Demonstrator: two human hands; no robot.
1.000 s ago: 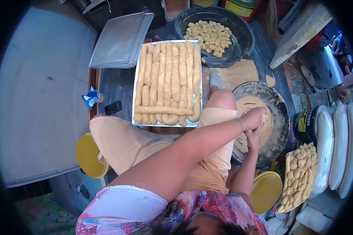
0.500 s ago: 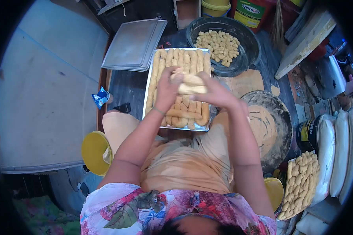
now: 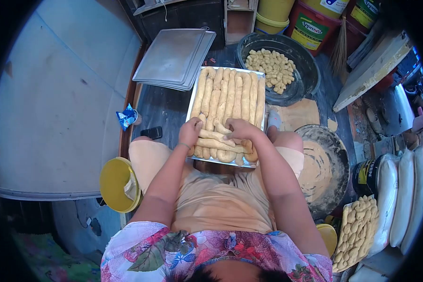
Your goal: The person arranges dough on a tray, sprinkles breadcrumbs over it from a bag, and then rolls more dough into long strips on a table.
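Note:
My left hand is closed on one end of a pale dough rope low over the tray. At its other end, my right hand pinches the dough with bent fingers. The rope lies crosswise, just above another crosswise dough rope. Beneath them is a metal tray filled with long dough ropes in lengthwise rows. Parts of the rope ends are hidden by my fingers. The tray sits between my knees.
A black basin with small dough pieces stands behind the tray on the right. Stacked flat trays lie at the back left. A floury round basin is by my right knee, and a yellow bucket by my left.
Both hands have come down from above the tray, bringing the dough they held in the air onto the rows near the tray's front. The view has shifted slightly.

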